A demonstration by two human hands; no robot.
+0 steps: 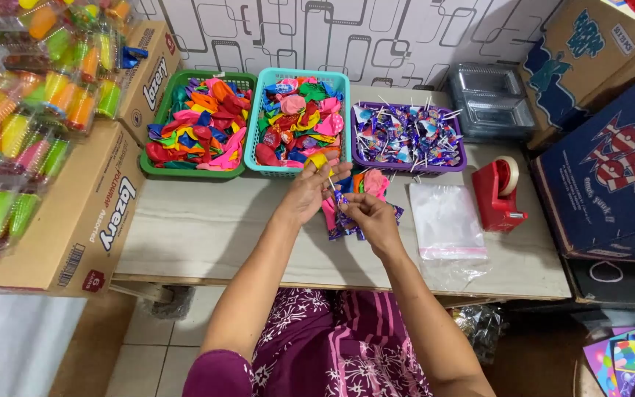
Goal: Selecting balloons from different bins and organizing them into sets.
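Three baskets: green (pixel 157 125) and teal (pixel 260 117) hold balloons (pixel 207 121), purple (pixel 354 158) holds lollipops (pixel 406 136). Left hand (pixel 309 192) pinches a yellow balloon (pixel 319 160); right hand (pixel 367 215) grips a lollipop (pixel 336 192).

Cardboard boxes (pixel 611 132) cut off right.

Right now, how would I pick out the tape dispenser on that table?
Start at the row of three baskets along the table's back edge. Go right past the purple basket; the tape dispenser stands beside the clear bags. It alone is solid red.
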